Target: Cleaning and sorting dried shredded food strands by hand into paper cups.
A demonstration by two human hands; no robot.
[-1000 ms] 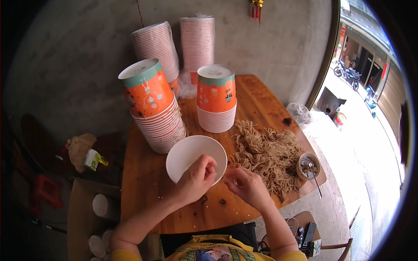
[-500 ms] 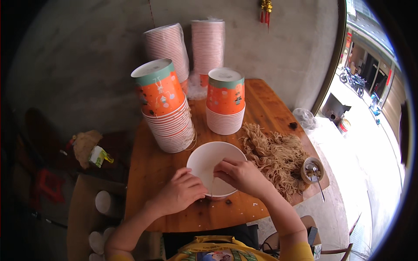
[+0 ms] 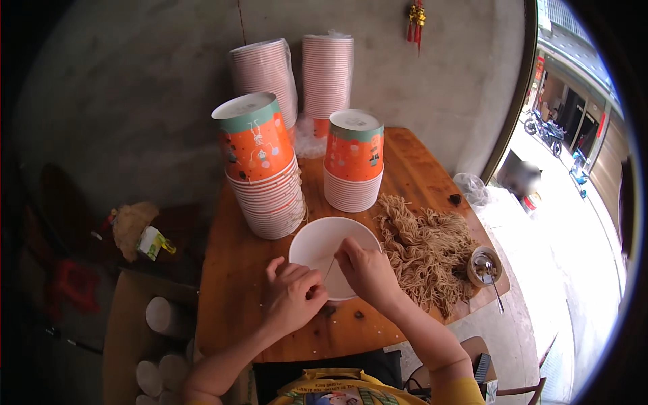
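Note:
A white paper tub (image 3: pixel 312 244) stands upright on the wooden table in front of me, its mouth facing up. Over its right side my right hand (image 3: pixel 368 270) is closed in a pinch on a thin string (image 3: pixel 329 268). The string runs taut and slanting across the tub's mouth, down toward my left hand (image 3: pixel 295 297). At the near left rim, that hand has its fingers curled around the string's lower end, and the exact grip is partly hidden. To the right of the tub lies a heap of tan strings (image 3: pixel 428 253), loose and tangled.
Upside-down stacks of orange and green paper tubs (image 3: pixel 260 152) (image 3: pixel 354 152) stand behind. Plastic-wrapped white stacks (image 3: pixel 327 74) lean near the wall. A small cup with a spoon (image 3: pixel 484 266) sits at the table's right edge (image 3: pixel 466 307). A cardboard box (image 3: pixel 128 317) with white tubs is at lower left.
My right hand has lifted slightly and turned, drawing the string taut. My left hand has curled its fingers and shifted a little off the rim. The view has shifted slightly.

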